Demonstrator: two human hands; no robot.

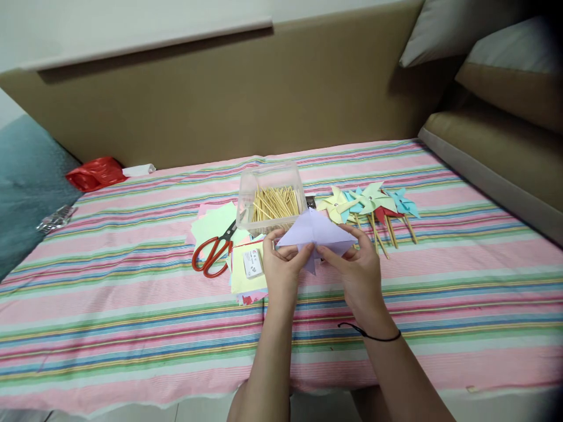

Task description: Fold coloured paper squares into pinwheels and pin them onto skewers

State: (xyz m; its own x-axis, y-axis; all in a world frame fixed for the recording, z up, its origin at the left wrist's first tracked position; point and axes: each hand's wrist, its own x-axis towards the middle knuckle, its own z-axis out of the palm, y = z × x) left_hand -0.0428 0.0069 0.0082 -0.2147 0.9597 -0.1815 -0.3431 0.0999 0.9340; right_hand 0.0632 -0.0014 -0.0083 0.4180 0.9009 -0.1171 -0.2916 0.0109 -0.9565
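Observation:
A lilac sheet of paper (314,227), cut and partly folded into a pinwheel shape, is held up between my two hands. My left hand (284,266) grips its left side, thumb near the centre. On the other side, my right hand (358,272) pinches it, with that thumb also close to the middle. Just beyond the paper sits a clear plastic box (269,223) with many wooden sticks (277,202). Finished paper pinwheels (373,199) on sticks lie to the right, in yellow, green, blue and red. The fingers behind the paper are partly hidden.
Red-handled scissors (215,252) rest on coloured paper sheets (213,220) at the left. A small white box (253,264) lies on a stack of square papers (240,281). Farther left are a red plastic bag (95,174) and a clear packet (56,219). A striped cloth (132,328) covers the surface.

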